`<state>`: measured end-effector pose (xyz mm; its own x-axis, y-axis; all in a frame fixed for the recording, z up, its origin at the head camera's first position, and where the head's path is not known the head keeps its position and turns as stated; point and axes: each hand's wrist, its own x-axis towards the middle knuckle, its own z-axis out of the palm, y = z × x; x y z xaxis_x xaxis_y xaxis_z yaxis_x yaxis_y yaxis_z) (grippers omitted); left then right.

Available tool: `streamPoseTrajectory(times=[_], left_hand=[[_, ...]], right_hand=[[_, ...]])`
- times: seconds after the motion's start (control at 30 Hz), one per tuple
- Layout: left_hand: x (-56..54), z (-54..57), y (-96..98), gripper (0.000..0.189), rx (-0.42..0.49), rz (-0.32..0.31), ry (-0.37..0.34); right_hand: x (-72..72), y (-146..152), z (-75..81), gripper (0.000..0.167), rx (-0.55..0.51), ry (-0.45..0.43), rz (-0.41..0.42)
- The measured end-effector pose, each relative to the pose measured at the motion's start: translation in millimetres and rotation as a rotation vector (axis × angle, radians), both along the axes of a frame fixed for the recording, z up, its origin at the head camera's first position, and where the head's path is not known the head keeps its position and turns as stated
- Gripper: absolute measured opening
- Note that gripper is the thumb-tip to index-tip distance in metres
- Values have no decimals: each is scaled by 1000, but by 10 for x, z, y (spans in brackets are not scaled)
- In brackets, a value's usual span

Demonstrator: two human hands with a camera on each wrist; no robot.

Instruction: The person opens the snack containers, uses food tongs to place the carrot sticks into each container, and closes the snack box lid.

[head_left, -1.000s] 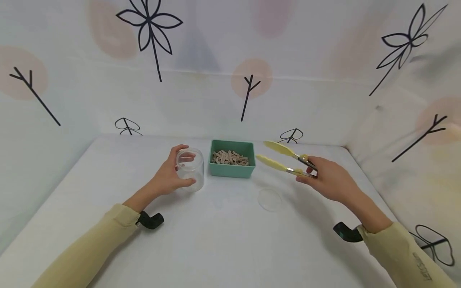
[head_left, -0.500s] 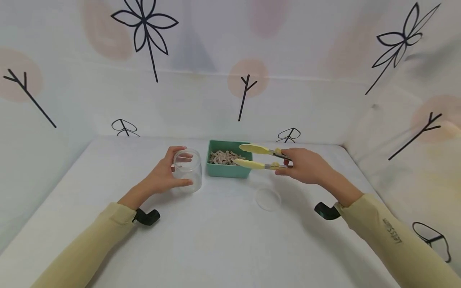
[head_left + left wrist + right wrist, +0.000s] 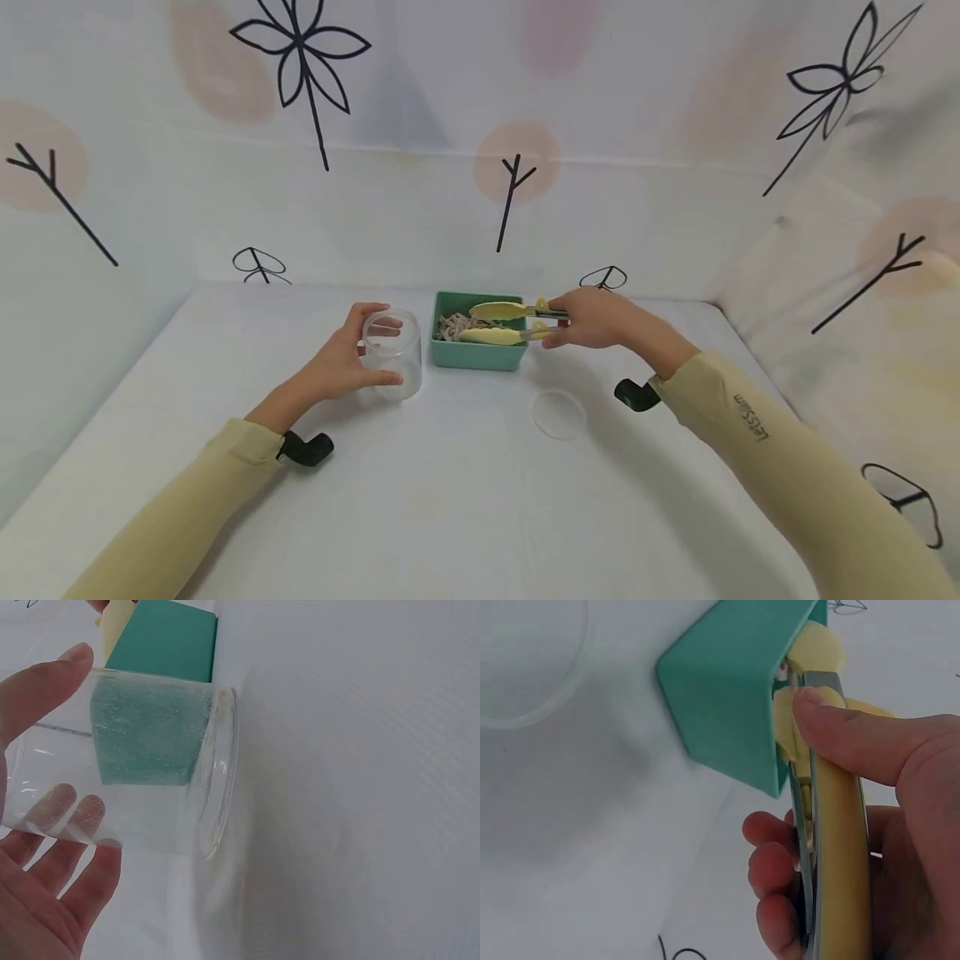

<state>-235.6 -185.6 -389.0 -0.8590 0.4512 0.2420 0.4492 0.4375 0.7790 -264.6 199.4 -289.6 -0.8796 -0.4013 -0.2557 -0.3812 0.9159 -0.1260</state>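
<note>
My left hand (image 3: 339, 360) grips a clear jar (image 3: 394, 354) from its left side, fingers behind and thumb in front; in the left wrist view the see-through wall of the jar (image 3: 150, 735) shows nothing inside. The jar stands upright at the left of a green rectangular box (image 3: 480, 357). Several small greyish-brown pieces (image 3: 454, 326) lie in that box. My right hand (image 3: 596, 318) holds yellow-tipped tongs (image 3: 498, 321) over the box's right side, and their two tips reach in among the pieces, standing apart. The right wrist view shows the thumb on the yellow handle (image 3: 840, 847).
A clear round lid (image 3: 559, 414) lies flat on the white table (image 3: 450, 500), in front of the box and to its right. A patterned cloth wall (image 3: 420, 217) rises behind the table and along its sides.
My right hand has moved left with the tongs, bringing their tips from right of the box down into it. The left hand and the jar have stayed in place.
</note>
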Motion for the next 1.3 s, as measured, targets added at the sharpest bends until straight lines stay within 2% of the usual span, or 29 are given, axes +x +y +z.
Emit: streamPoseTrajectory(times=[0.17,0.4,0.67,0.9,1.3], left_hand=[[-22,-24,3,99,20,-6,10],[-16,-18,12,99,31,-17,1],[-41,-9,21,100,13,-13,10],[-79,-21,26,99,4,-6,28],[-142,-33,81,101,18,27,31]], right_hand=[[-84,-80,-99,76,-26,-39,24],[-86,-42,-193,69,-42,50,31],[-25,51,-162,64,-69,129,27],[-28,121,-144,65,-141,149,-1],[-36,189,-94,57,-244,205,9]])
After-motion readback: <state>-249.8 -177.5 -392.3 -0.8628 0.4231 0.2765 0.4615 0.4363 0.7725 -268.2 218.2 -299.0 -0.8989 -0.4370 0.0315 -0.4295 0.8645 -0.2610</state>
